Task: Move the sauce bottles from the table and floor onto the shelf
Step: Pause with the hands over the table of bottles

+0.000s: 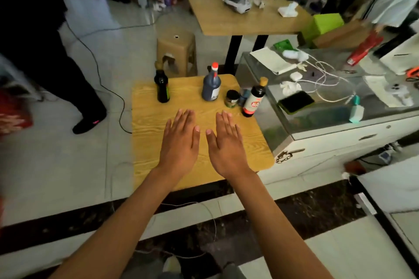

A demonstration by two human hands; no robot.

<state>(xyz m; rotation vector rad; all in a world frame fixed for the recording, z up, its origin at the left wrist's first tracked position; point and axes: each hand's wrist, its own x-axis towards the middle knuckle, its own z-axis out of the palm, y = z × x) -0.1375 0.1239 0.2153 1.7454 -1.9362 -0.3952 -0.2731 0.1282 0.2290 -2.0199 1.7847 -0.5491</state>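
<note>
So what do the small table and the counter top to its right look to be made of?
Small table: wood or wood-look laminate, matte, with printed-looking yellow grain. Counter top: seems glass or polished metal, glossy, mirroring what lies on it; which one is unclear.

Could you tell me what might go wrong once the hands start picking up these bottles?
1. The red-labelled bottle stands near the small table's right edge; a nudge might tip it off.
2. The small jar sits close beside it, so the right hand may knock it when reaching.

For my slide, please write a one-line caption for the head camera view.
Both hands, left and right, lie flat and open over the small wooden table, where three sauce bottles and a jar stand.
</note>
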